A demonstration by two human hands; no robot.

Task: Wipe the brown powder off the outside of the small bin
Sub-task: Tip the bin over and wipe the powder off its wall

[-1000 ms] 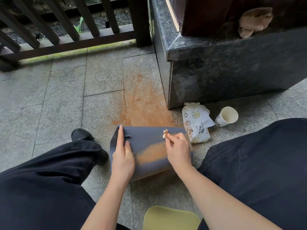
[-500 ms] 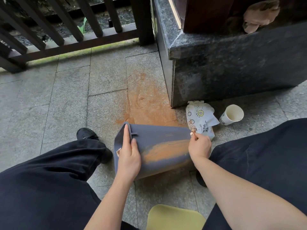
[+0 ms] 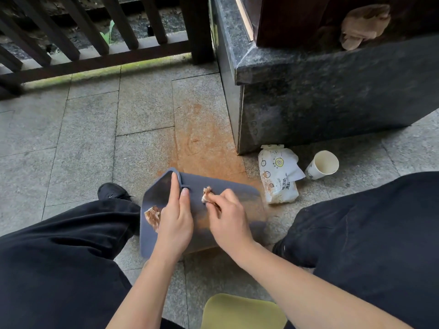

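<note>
A small blue-grey bin lies on its side on the paved floor between my knees, its open mouth to the left. A faint smear of brown powder runs along its upper side. My left hand rests on the bin near the rim with straight fingers, steadying it. My right hand pinches a small crumpled, brown-stained wipe and presses it on the bin's top side, close to the left fingers. Another soiled wipe lies inside the bin's mouth.
Brown powder stains the floor tiles behind the bin. A white wipe packet and a tipped paper cup lie right of it, by a dark stone plinth. A wooden railing stands at the back, a yellow-green stool below.
My right hand has swept the wipe from the bin's right end back leftwards, towards the left hand. The orange powder band on the bin looks much fainter. My left hand stays put.
</note>
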